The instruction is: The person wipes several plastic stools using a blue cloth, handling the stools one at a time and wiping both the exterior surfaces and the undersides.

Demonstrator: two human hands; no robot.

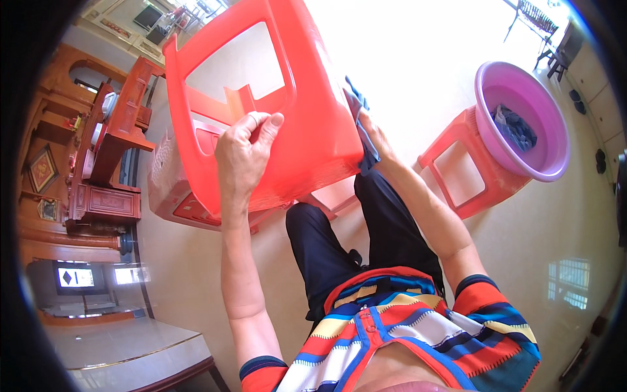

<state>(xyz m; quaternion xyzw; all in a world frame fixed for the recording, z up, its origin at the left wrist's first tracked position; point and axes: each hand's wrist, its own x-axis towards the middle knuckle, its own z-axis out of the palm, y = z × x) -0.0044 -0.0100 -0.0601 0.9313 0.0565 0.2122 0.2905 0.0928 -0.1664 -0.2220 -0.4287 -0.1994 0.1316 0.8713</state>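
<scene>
A bright red plastic stool [318,112] is tipped on its side in front of me, above my knees. My left hand [245,152] is closed at the edge of its side opening, thumb uppermost, and appears to grip the frame; the curled fingers are partly hidden. On the stool's right side, my right hand [371,128] presses a blue cloth [368,147] against the plastic. The stool's edge covers most of the fingers of that hand. Beneath and behind the tipped stool, a faded red plastic stool [164,183] is partly visible.
To the right, a purple basin [548,142] with dark blue crumpled material [517,130] inside rests on another red plastic stool [490,191]. Carved wooden furniture [108,201] lines the left. A pale tabletop [142,353] is at lower left. Chairs [536,22] stand at far right.
</scene>
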